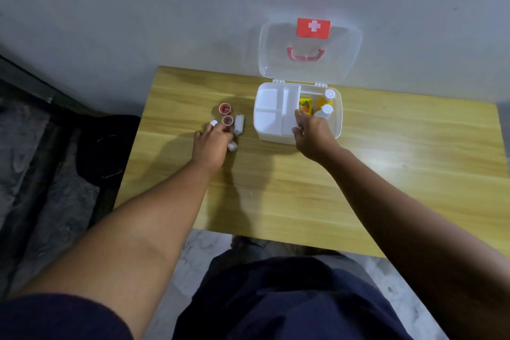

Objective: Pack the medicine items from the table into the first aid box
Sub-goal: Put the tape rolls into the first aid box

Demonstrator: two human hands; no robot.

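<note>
Head view, from left to right: a dark bag [107,146] is seen on the floor beside the wooden table [386,174]; the left hand [212,143] is laid on the table among small medicine items, its fingers curled over a small white bottle [232,146], though a firm grip cannot be confirmed; a white cap [214,123] is seen at its fingertips; two red-capped vials [225,108] stand just beyond, and a white packet [239,124] lies beside them; the first aid box [271,130] is placed further right, its clear lid [309,63] raised against the wall; a white tray [269,101] fills its left part; the right hand [311,135] is held over the box, fingers loosely apart, its fingertips at the tray's edge beside a yellow packet [305,104]; two white-capped bottles [327,102] lie inside at right.
</note>
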